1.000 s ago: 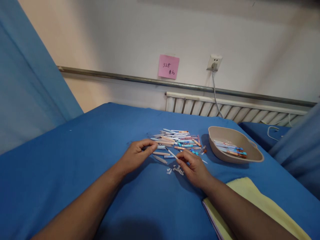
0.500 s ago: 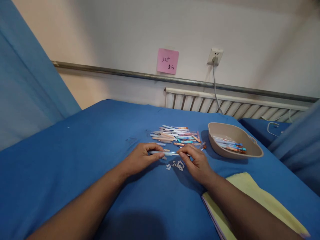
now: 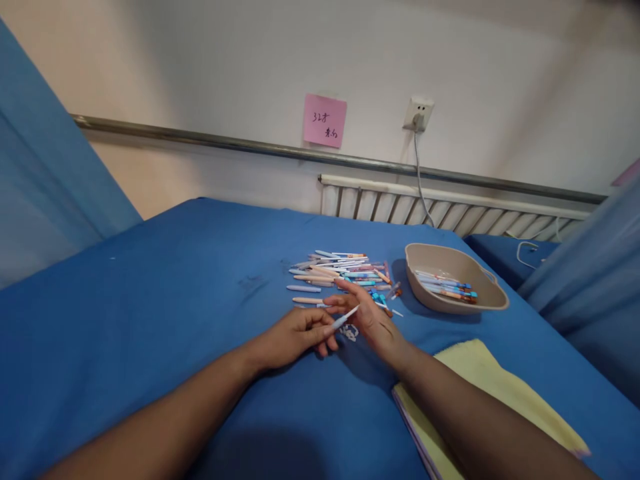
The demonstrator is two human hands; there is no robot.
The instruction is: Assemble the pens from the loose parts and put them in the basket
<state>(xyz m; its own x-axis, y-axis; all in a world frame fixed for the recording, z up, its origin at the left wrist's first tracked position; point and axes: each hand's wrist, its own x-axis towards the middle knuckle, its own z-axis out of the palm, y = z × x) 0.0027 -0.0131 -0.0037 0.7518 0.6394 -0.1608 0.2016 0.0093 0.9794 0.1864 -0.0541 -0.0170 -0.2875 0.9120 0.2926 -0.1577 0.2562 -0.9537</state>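
Note:
In my left hand (image 3: 293,339), thumb and fingers are closed on a pale blue pen part (image 3: 342,321); a thin white piece sticks out of its end, pointing up and right. My right hand (image 3: 376,328) is open beside that tip, fingers stretched out and holding nothing; whether its palm touches the tip I cannot tell. Small white bits (image 3: 351,333) lie on the blue sheet (image 3: 240,413) between the hands, partly hidden. Just beyond, a loose pile of pen parts (image 3: 325,271) in pale blue, peach and white is spread out, and my right fingers cover some of it.
A beige basket (image 3: 433,301) with several pens (image 3: 445,285) inside stands at the right. A folded yellow cloth (image 3: 493,377) lies under my right forearm. Behind the bed are a radiator (image 3: 380,200), a metal rail (image 3: 225,143) and a plugged-in cable (image 3: 419,167).
My right hand has let go of the pen part and spread its fingers. My left hand has lowered slightly and tilted the part from level to pointing up and right. The view has shifted a little.

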